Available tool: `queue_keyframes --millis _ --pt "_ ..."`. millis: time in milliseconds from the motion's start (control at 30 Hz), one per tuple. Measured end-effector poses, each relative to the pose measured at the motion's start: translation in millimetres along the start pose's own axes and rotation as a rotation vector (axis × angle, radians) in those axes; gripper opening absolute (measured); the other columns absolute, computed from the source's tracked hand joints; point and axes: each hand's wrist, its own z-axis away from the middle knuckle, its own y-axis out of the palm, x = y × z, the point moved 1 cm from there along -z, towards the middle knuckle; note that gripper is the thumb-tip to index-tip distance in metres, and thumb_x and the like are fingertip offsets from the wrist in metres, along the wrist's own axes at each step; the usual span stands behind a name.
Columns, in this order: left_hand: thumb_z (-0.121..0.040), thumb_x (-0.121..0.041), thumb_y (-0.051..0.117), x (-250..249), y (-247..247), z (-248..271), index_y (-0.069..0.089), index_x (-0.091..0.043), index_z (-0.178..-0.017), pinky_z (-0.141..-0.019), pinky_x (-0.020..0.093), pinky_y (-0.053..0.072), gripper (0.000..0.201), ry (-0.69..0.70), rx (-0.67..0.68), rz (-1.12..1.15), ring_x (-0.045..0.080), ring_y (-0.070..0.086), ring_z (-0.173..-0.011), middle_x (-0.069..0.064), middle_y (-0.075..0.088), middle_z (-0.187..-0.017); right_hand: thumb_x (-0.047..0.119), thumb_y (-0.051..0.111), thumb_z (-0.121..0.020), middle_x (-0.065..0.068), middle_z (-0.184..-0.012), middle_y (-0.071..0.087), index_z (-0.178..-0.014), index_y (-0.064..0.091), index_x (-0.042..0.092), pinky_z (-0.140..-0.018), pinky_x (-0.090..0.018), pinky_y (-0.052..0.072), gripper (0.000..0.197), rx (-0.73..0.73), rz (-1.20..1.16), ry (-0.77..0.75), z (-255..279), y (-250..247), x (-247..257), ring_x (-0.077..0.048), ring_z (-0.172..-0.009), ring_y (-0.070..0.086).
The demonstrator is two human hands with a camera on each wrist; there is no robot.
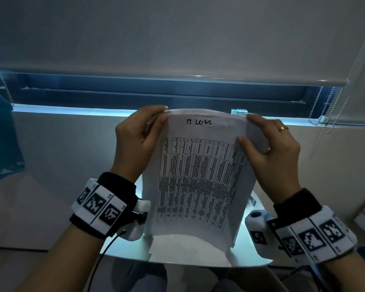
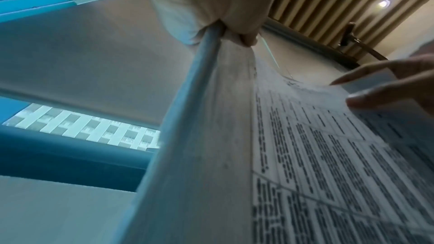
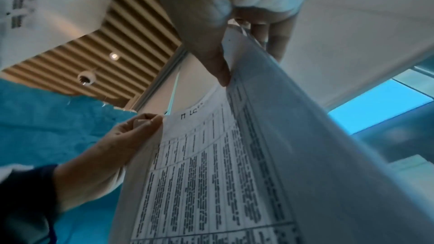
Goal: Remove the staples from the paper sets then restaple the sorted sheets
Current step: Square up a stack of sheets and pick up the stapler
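A set of printed sheets [image 1: 200, 175], headed "IT LOGS" in handwriting above a dense table, is held upright in the air in front of me. My left hand [image 1: 154, 119] pinches its top left corner between thumb and fingers [image 2: 234, 34]. My right hand [image 1: 246, 131] grips the top right edge, thumb on the front page and fingers behind [image 3: 220, 70]. The sheets [image 3: 211, 173] bow and fan slightly along the right side. No staple, stapler or staple remover can be made out.
A small white box [image 1: 239, 111] sits on the window sill behind the paper. A white table [image 1: 126, 251] lies below the hands, with a small metal object [image 1: 252, 201] near the right wrist. Blind cords [image 1: 327, 106] hang at right; blue cloth [image 1: 0, 140] at left.
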Motion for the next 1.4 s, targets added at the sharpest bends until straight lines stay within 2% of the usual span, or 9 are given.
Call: queue_keyframes --millis 100,267,367,500,700,933,1167,1300,1400 --pt "-0.090 -0.013 0.058 -1 -3 1 0.060 -0.009 -0.116 -0.076 0.002 0.037 0.027 0.043 0.049 0.006 -0.004 0.051 -0.080 0.001 0.062 -0.091 0.011 0.068 -0.080 -0.014 -0.101 0.063 -0.110 0.063 0.002 -0.076 0.000 0.032 0.032 -0.004 -0.021 0.024 -1 -2 -2 0.003 -0.088 0.040" --pt "-0.088 -0.025 0.060 -3 -10 -4 0.064 -0.015 -0.111 -0.073 0.006 0.042 0.025 0.028 0.092 0.055 -0.008 0.056 -0.079 -0.005 0.064 -0.092 0.013 0.070 -0.082 0.002 -0.101 0.057 -0.109 0.063 0.006 -0.074 -0.019 0.039 0.029 0.029 -0.091 0.090 -4 -4 -4 0.003 -0.091 0.042" --pt "-0.067 -0.049 0.072 0 -10 11 0.041 -0.044 -0.113 -0.074 0.015 0.053 0.056 -0.318 0.130 0.382 -0.005 0.062 -0.090 -0.010 0.059 -0.102 0.016 0.069 -0.081 0.005 -0.103 0.056 -0.109 0.062 0.007 -0.076 -0.014 0.038 0.031 0.035 -0.132 0.107 -6 -2 -6 0.003 -0.090 0.044" --pt "-0.040 -0.060 0.084 23 -1 47 0.051 -0.027 -0.114 -0.079 0.027 0.054 0.088 -0.673 0.238 0.682 0.014 0.065 -0.102 0.000 0.067 -0.111 0.017 0.072 -0.080 0.022 -0.109 0.050 -0.121 0.049 0.020 -0.079 -0.006 0.042 0.047 0.006 -0.275 0.202 -2 2 -6 0.015 -0.090 0.048" --pt "-0.040 -0.058 0.085 25 10 66 0.076 -0.025 -0.086 -0.073 0.023 0.055 0.057 -0.899 0.396 0.794 0.016 0.070 -0.090 0.001 0.074 -0.095 0.038 0.082 -0.061 -0.007 -0.109 0.066 -0.123 0.048 0.006 -0.074 -0.027 0.055 0.077 0.248 -1.049 0.658 28 14 -31 -0.015 -0.096 0.067" --pt "-0.063 -0.032 0.081 8 24 67 0.073 -0.020 -0.087 -0.084 0.038 0.053 0.028 -0.914 0.399 0.734 0.023 0.069 -0.092 0.006 0.074 -0.094 0.005 0.070 -0.073 0.000 -0.092 0.074 -0.101 0.064 0.014 -0.074 -0.032 0.057 0.030 0.315 -0.897 0.854 73 38 -39 -0.020 -0.089 0.069" --pt "-0.078 -0.008 0.070 17 30 45 0.066 -0.009 -0.087 -0.065 0.023 0.058 0.010 -1.009 0.258 0.619 0.015 0.069 -0.071 0.000 0.073 -0.074 0.006 0.075 -0.072 -0.009 -0.085 0.071 -0.097 0.065 0.001 -0.065 -0.026 0.057 0.027 0.303 -0.787 0.878 48 37 -36 -0.017 -0.072 0.070" --pt "-0.077 0.003 0.066 51 34 60 0.058 0.002 -0.101 -0.080 0.022 0.055 0.025 -1.276 0.307 0.664 0.016 0.066 -0.084 0.009 0.066 -0.092 0.024 0.075 -0.068 0.000 -0.081 0.066 -0.101 0.061 0.008 -0.051 -0.019 0.049 0.039 0.793 -0.647 1.082 79 28 -52 -0.006 -0.058 0.061" --pt "-0.086 -0.002 0.059 71 47 92 0.049 0.006 -0.123 -0.103 0.035 0.036 0.039 -1.460 0.533 0.518 0.025 0.051 -0.117 0.011 0.058 -0.112 0.006 0.057 -0.087 -0.007 -0.084 0.059 -0.097 0.056 0.006 -0.051 -0.018 0.047 0.010 1.072 -0.458 1.166 125 38 -50 -0.013 -0.065 0.055"
